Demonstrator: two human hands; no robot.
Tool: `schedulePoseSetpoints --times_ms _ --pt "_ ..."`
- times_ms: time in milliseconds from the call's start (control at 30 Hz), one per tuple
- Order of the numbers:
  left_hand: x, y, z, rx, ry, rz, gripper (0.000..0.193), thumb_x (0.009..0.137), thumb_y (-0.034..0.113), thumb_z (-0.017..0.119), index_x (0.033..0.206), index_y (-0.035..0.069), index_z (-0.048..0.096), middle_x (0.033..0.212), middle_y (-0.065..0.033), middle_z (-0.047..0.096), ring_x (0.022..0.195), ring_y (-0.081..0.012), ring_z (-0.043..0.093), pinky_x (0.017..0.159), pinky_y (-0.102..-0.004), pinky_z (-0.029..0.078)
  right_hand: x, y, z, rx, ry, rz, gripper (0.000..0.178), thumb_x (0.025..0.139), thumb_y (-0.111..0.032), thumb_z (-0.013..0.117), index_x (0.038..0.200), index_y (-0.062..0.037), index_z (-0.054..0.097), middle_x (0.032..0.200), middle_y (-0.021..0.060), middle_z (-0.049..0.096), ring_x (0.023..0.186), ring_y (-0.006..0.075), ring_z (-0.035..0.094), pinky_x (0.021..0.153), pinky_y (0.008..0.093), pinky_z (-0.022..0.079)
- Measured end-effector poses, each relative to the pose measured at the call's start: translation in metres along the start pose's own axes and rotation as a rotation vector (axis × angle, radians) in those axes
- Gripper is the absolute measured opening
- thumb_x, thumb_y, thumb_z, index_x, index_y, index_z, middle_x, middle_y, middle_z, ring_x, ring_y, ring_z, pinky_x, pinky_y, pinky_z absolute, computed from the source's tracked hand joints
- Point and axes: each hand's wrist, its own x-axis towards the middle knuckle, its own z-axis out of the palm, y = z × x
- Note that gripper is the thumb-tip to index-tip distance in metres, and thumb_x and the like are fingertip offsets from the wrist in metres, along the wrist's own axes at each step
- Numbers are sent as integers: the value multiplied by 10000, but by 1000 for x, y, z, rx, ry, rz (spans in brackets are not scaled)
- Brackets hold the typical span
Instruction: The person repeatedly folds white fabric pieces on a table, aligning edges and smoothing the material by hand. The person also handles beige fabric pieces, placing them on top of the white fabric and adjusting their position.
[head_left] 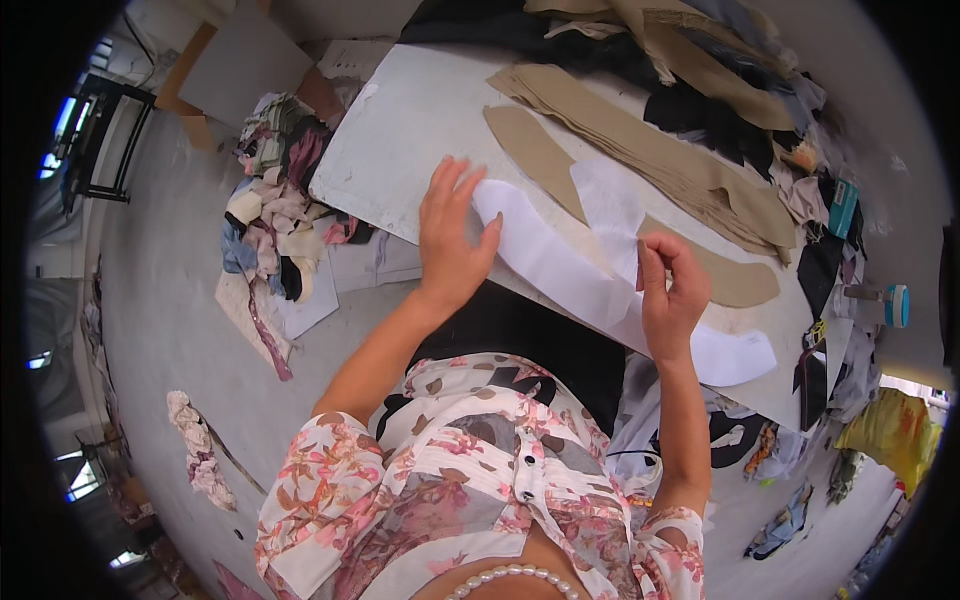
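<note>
A long curved strip of white interfacing-like material (545,245) lies along the near edge of the white table. My left hand (455,240) is over the table edge at the strip's left end, fingers spread and slightly blurred, holding nothing. With thumb and fingers together, my right hand (675,290) pinches a thinner, sheer white piece (608,198), which stands up crumpled above the strip. Just beyond, a curved khaki fabric piece (530,150) lies flat, partly covered by the white pieces. Behind that is a neat stack of khaki fabric pieces (640,142).
More khaki and black cloth (705,75) is heaped at the table's far side. Fabric scraps (275,215) pile up beside its left edge. A teal box (843,208) and a tape roll (896,306) are at the right. A yellow bag (890,435) lies lower right.
</note>
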Motion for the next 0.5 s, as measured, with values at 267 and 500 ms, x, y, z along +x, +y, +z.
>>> schedulePoseSetpoints --times_ms 267,500 --pt "44 82 -30 -1072 -426 -535 186 880 160 703 990 11 684 888 -32 667 712 -68 583 588 -197 445 17 -24 3 -102 -87 -400 419 779 -167 755 1154 -50 607 1000 102 677 875 205 651 719 298 475" --pt "76 96 -12 -931 -349 -331 163 914 122 674 1022 2 700 803 -31 668 649 -79 593 561 -217 476 14 7 -60 610 -573 434 615 869 -276 661 1409 -70 452 1024 29 634 863 75 550 737 215 416"
